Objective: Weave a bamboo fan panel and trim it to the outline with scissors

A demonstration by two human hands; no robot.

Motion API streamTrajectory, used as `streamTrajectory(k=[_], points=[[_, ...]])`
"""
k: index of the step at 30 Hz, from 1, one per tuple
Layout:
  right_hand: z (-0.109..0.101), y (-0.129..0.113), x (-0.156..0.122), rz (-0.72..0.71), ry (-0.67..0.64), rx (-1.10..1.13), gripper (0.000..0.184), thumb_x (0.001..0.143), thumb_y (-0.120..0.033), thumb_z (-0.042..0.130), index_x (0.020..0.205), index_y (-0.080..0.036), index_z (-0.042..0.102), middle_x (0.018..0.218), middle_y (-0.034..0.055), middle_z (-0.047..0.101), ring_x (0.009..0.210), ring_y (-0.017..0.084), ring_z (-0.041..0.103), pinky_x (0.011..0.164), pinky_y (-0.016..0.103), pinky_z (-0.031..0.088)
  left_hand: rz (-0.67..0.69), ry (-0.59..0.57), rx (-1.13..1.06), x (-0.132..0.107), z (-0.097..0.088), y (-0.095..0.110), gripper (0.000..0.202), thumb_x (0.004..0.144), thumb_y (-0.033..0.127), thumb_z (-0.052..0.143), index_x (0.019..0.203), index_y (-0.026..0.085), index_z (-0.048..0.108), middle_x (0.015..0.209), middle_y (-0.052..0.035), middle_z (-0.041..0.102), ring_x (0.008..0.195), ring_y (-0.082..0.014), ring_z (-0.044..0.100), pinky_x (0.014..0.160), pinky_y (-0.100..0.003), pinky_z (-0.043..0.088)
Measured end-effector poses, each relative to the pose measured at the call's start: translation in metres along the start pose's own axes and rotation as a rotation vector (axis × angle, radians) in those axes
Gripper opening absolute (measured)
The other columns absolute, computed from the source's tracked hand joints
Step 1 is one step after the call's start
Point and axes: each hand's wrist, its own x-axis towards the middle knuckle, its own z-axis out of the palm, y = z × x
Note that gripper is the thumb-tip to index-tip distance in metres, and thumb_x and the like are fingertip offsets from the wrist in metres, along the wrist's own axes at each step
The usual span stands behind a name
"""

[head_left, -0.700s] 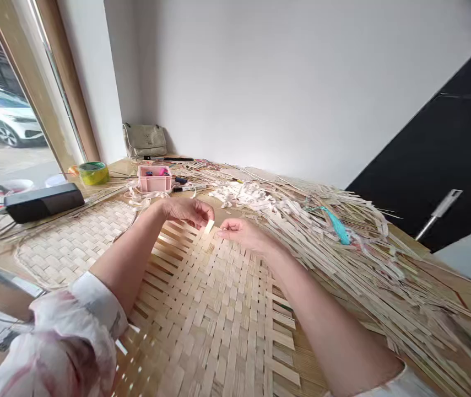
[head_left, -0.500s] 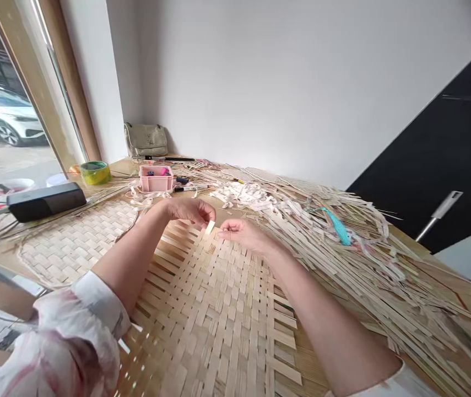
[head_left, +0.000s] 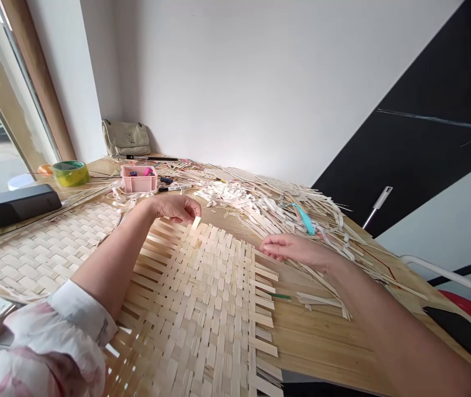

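A half-woven mat of pale bamboo strips [head_left: 206, 309] lies in front of me on the wooden table [head_left: 321, 342]. My left hand [head_left: 175, 208] is at the mat's far edge, fingers curled and pinching the lifted end of one bamboo strip [head_left: 196, 223]. My right hand [head_left: 291, 248] hovers past the mat's right edge, fingers stretched out and holding nothing, close to a big heap of loose strips [head_left: 285, 212].
A second woven mat [head_left: 41, 248] lies to the left. Behind it are a black box [head_left: 10, 205], a green tape roll [head_left: 70, 172], a pink tray [head_left: 138, 179], a marker [head_left: 173, 188] and a beige bag [head_left: 125, 138]. A turquoise tassel [head_left: 303, 216] lies in the heap.
My right hand has left the strip end and moved right, toward the heap of loose strips. My left hand keeps its pinch. The view has swung to the right.
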Motion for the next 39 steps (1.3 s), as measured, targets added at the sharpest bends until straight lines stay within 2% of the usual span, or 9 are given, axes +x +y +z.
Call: streamTrajectory(k=[3, 7, 10, 13, 20, 27, 30, 34, 39], points=[[0.010, 0.014, -0.006, -0.032, 0.042, 0.044, 0.031, 0.077, -0.050, 0.054, 0.075, -0.019, 0.057, 0.073, 0.0009, 0.058, 0.075, 0.018, 0.053, 0.073, 0.031, 0.038, -0.002, 0.031, 0.060, -0.001, -0.001, 0.004, 0.010, 0.064, 0.010, 0.062, 0.072, 0.014, 0.058, 0.053, 0.0039, 0.047, 0.037, -0.0032, 0.036, 0.036, -0.017, 0.025], [0.017, 0.022, -0.001, -0.024, 0.078, 0.122, 0.032, 0.071, -0.050, 0.058, 0.071, -0.018, 0.057, 0.059, -0.0038, 0.047, 0.058, 0.013, 0.045, 0.060, 0.027, 0.035, -0.016, 0.061, 0.094, -0.002, 0.000, 0.007, 0.010, 0.064, 0.009, 0.059, 0.071, 0.015, 0.056, 0.054, 0.0039, 0.052, 0.039, -0.0049, 0.045, 0.039, -0.017, 0.031], [0.016, 0.023, 0.004, -0.017, 0.116, 0.181, 0.034, 0.067, -0.052, 0.061, 0.065, -0.018, 0.056, 0.055, -0.0050, 0.042, 0.053, 0.011, 0.039, 0.053, 0.025, 0.029, -0.044, 0.041, 0.044, -0.002, 0.002, 0.004, 0.012, 0.065, 0.010, 0.060, 0.074, 0.015, 0.055, 0.057, 0.0026, 0.058, 0.051, -0.0108, 0.059, 0.046, -0.018, 0.039], [0.016, 0.023, 0.010, -0.019, 0.132, 0.200, 0.037, 0.063, -0.055, 0.063, 0.063, -0.018, 0.057, 0.055, -0.0043, 0.043, 0.052, 0.011, 0.039, 0.051, 0.025, 0.028, -0.068, 0.044, -0.063, -0.001, 0.002, -0.004, 0.017, 0.063, 0.013, 0.064, 0.077, 0.015, 0.055, 0.059, 0.0023, 0.060, 0.059, -0.0150, 0.065, 0.053, -0.022, 0.046], [0.022, 0.023, 0.021, -0.029, 0.134, 0.196, 0.043, 0.059, -0.060, 0.064, 0.062, -0.018, 0.056, 0.056, -0.0041, 0.043, 0.053, 0.010, 0.040, 0.052, 0.025, 0.028, -0.049, 0.024, -0.204, 0.001, -0.002, -0.015, 0.025, 0.060, 0.020, 0.074, 0.078, 0.015, 0.058, 0.059, 0.0023, 0.061, 0.058, -0.0158, 0.066, 0.054, -0.023, 0.049], [0.023, 0.022, 0.019, -0.047, 0.118, 0.138, 0.048, 0.061, -0.067, 0.060, 0.065, -0.019, 0.056, 0.056, -0.0036, 0.043, 0.055, 0.011, 0.041, 0.054, 0.025, 0.031, -0.042, 0.018, -0.219, 0.004, -0.002, -0.021, 0.026, 0.062, 0.022, 0.074, 0.081, 0.015, 0.057, 0.059, 0.0014, 0.063, 0.059, -0.0158, 0.066, 0.054, -0.023, 0.049], [0.025, 0.018, 0.017, -0.047, 0.087, 0.176, 0.048, 0.060, -0.066, 0.063, 0.068, -0.019, 0.057, 0.059, -0.0032, 0.044, 0.058, 0.012, 0.043, 0.057, 0.026, 0.034, -0.070, 0.036, -0.207, 0.008, -0.001, -0.026, 0.029, 0.062, 0.021, 0.073, 0.085, 0.014, 0.057, 0.058, 0.0011, 0.063, 0.060, -0.0170, 0.066, 0.056, -0.026, 0.050], [0.027, 0.014, 0.015, -0.050, 0.094, 0.189, 0.050, 0.055, -0.067, 0.067, 0.069, -0.019, 0.060, 0.063, -0.0021, 0.046, 0.060, 0.013, 0.043, 0.060, 0.027, 0.037, -0.104, 0.006, -0.188, 0.010, -0.001, -0.030, 0.022, 0.062, 0.021, 0.071, 0.076, 0.013, 0.057, 0.057, -0.0006, 0.063, 0.061, -0.0166, 0.066, 0.059, -0.028, 0.050], [0.027, 0.022, 0.017, -0.067, 0.097, 0.186, 0.044, 0.060, -0.062, 0.067, 0.070, -0.019, 0.061, 0.066, -0.0012, 0.050, 0.064, 0.013, 0.044, 0.064, 0.027, 0.038, -0.105, -0.006, -0.220, 0.006, 0.001, -0.024, 0.019, 0.062, 0.018, 0.071, 0.075, 0.014, 0.057, 0.059, 0.0008, 0.062, 0.060, -0.0145, 0.065, 0.060, -0.027, 0.050]])
